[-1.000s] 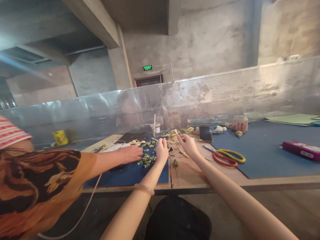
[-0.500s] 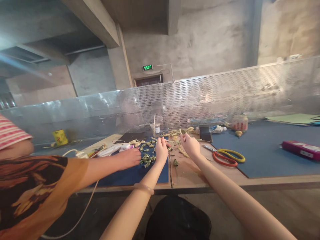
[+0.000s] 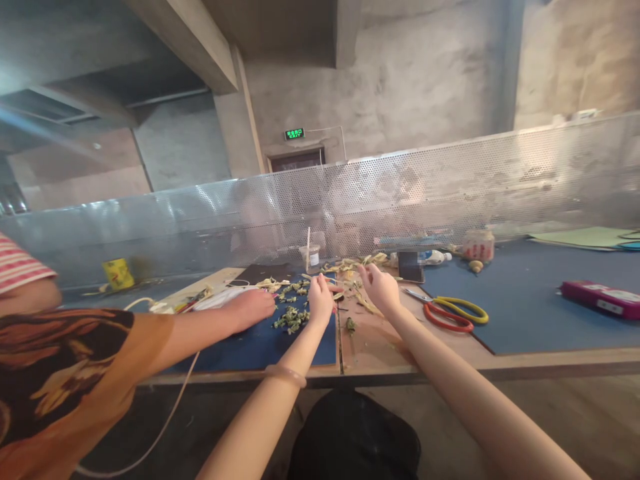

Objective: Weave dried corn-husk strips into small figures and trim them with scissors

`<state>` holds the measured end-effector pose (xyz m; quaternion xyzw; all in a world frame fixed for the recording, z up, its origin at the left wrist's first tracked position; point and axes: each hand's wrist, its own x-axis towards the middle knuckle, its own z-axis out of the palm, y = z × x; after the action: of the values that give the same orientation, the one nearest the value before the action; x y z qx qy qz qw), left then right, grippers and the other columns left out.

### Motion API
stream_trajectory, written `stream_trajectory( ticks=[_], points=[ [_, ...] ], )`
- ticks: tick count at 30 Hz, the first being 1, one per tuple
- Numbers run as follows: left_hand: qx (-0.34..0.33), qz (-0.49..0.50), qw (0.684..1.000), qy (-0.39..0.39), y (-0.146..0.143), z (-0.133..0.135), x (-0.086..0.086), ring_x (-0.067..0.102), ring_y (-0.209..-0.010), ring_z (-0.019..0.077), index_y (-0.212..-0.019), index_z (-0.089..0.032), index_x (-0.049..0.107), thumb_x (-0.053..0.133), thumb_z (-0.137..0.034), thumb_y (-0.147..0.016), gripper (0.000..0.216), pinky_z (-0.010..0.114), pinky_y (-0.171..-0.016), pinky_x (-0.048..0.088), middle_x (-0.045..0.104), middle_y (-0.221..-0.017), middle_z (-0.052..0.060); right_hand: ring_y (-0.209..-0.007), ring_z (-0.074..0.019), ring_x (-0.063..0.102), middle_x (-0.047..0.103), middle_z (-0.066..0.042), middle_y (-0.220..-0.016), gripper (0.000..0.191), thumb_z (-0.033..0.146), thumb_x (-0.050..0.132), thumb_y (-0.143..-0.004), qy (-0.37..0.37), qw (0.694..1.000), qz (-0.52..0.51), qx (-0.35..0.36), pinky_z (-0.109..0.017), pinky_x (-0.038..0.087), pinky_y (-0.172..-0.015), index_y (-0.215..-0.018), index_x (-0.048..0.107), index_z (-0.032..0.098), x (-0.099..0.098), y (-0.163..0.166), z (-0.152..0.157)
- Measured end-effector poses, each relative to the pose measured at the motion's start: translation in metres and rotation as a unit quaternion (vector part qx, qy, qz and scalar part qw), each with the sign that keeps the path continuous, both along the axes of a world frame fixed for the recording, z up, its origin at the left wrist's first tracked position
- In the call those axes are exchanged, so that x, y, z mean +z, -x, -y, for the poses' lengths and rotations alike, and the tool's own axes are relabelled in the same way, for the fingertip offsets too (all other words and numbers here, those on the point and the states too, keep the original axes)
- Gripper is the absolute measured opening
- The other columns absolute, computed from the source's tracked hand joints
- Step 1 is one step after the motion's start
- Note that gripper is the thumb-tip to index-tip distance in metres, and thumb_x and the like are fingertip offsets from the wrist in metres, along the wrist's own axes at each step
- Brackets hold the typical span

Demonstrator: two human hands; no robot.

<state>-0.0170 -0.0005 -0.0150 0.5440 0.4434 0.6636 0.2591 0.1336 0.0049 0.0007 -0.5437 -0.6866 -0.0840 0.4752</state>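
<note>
My left hand is closed over the table's middle, thumb and fingers pinched on a thin pale plant strip that looks like dried husk. To its right, my right hand is also closed, fingertips pinched and pointing left toward the other hand. Whatever it grips is hidden or too small to name. Several small crumpled green pieces lie on a blue mat left of my left hand. One more green piece sits on bare wood between my forearms. Pale dried strips are strewn behind my hands.
Scissors with red and yellow handles lie right of my right hand. A co-worker's hand reaches in from the left. A cup, phone, jar and purple case stand or lie around. A perforated metal screen runs behind.
The pale tip that stuck up above my right fingers no longer shows there. Both my hands stay nearly in place. The co-worker's hand has shifted slightly left and up.
</note>
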Motion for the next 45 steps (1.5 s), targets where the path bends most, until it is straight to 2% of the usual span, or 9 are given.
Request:
stream_trajectory(
  ticks=[5, 8, 12, 16, 24, 31, 37, 41, 45],
  points=[
    [-0.010, 0.010, 1.000, -0.001, 0.000, 0.001, 0.002, 0.037, -0.023, 0.0099, -0.081, -0.022, 0.040, 0.029, -0.047, -0.084, 0.028, 0.025, -0.029, 0.029, 0.061, -0.060, 0.001, -0.051, -0.0088, 0.037, 0.043, 0.004, -0.052, 0.044, 0.057, 0.048, -0.074, 0.042, 0.961, -0.015, 0.273, -0.020, 0.025, -0.049, -0.072, 0.060, 0.015, 0.003, -0.002, 0.000],
    [-0.008, 0.021, 1.000, -0.020, 0.001, 0.003, 0.004, 0.037, -0.023, 0.0094, -0.077, -0.022, 0.038, 0.028, -0.046, -0.085, 0.026, 0.024, -0.028, 0.030, 0.061, -0.063, 0.000, -0.051, -0.0081, 0.032, 0.037, 0.006, -0.053, 0.044, 0.057, 0.060, -0.063, 0.073, 0.941, -0.007, 0.329, -0.020, 0.023, -0.048, -0.077, 0.059, 0.015, 0.002, 0.000, 0.000],
    [-0.010, 0.023, 0.999, -0.033, 0.000, 0.003, 0.004, 0.035, -0.023, 0.0081, -0.075, -0.022, 0.038, 0.030, -0.045, -0.085, 0.026, 0.024, -0.028, 0.030, 0.059, -0.061, -0.001, -0.048, -0.0071, 0.027, 0.030, 0.007, -0.049, 0.035, 0.050, 0.056, -0.070, 0.066, 0.947, 0.012, 0.313, -0.019, 0.020, -0.046, -0.062, 0.052, 0.016, -0.002, 0.003, -0.004],
    [-0.005, 0.029, 0.999, -0.030, -0.001, 0.002, 0.004, 0.034, -0.023, 0.0082, -0.074, -0.022, 0.039, 0.031, -0.046, -0.084, 0.027, 0.023, -0.027, 0.028, 0.052, -0.054, -0.003, -0.048, -0.0070, 0.028, 0.031, 0.006, -0.048, 0.039, 0.047, 0.051, -0.075, 0.029, 0.961, 0.043, 0.272, -0.019, 0.020, -0.047, -0.052, 0.046, 0.016, -0.004, 0.003, -0.008],
    [-0.036, 0.119, 0.992, 0.000, 0.001, -0.001, 0.004, 0.031, -0.023, 0.0072, -0.077, -0.021, 0.035, 0.029, -0.051, -0.083, 0.031, 0.020, -0.027, 0.025, 0.050, -0.048, -0.006, -0.053, -0.0105, 0.046, 0.058, -0.001, -0.057, 0.032, 0.043, 0.044, -0.082, 0.006, 0.979, 0.094, 0.181, -0.019, 0.026, -0.051, -0.072, 0.065, 0.019, -0.007, 0.001, -0.010],
    [-0.168, 0.197, 0.962, 0.089, -0.003, 0.005, 0.012, 0.023, -0.027, 0.0024, -0.083, -0.017, 0.045, 0.033, -0.064, -0.075, 0.049, 0.019, -0.031, 0.026, 0.048, -0.051, -0.005, -0.057, -0.0138, 0.056, 0.066, -0.003, -0.065, 0.029, 0.038, 0.042, -0.084, -0.008, 0.987, 0.130, 0.096, -0.021, 0.028, -0.053, -0.081, 0.067, 0.024, -0.009, 0.003, -0.007],
    [-0.309, 0.152, 0.933, 0.108, -0.006, 0.011, 0.013, 0.016, -0.028, 0.0010, -0.089, -0.014, 0.054, 0.043, -0.066, -0.070, 0.056, 0.018, -0.031, 0.017, 0.037, -0.046, -0.009, -0.059, -0.0155, 0.059, 0.068, -0.005, -0.068, 0.031, 0.040, 0.040, -0.085, 0.000, 0.987, 0.148, 0.068, -0.021, 0.029, -0.053, -0.093, 0.066, 0.025, -0.010, 0.007, -0.005],
    [-0.306, 0.108, 0.943, 0.076, -0.007, 0.010, 0.009, 0.018, -0.028, 0.0010, -0.098, -0.015, 0.055, 0.046, -0.059, -0.073, 0.052, 0.016, -0.031, 0.015, 0.037, -0.046, -0.009, -0.059, -0.0156, 0.058, 0.067, -0.004, -0.068, 0.031, 0.040, 0.041, -0.085, 0.022, 0.986, 0.145, 0.074, -0.022, 0.030, -0.053, -0.099, 0.064, 0.026, -0.009, 0.007, -0.003],
    [-0.239, 0.079, 0.966, 0.053, -0.003, 0.006, 0.007, 0.023, -0.027, 0.0018, -0.100, -0.013, 0.056, 0.045, -0.054, -0.076, 0.050, 0.017, -0.029, 0.017, 0.044, -0.047, -0.006, -0.057, -0.0135, 0.055, 0.062, 0.000, -0.062, 0.036, 0.043, 0.043, -0.082, 0.029, 0.984, 0.107, 0.139, -0.020, 0.030, -0.053, -0.109, 0.058, 0.024, -0.005, 0.004, 0.002]
  ],
)
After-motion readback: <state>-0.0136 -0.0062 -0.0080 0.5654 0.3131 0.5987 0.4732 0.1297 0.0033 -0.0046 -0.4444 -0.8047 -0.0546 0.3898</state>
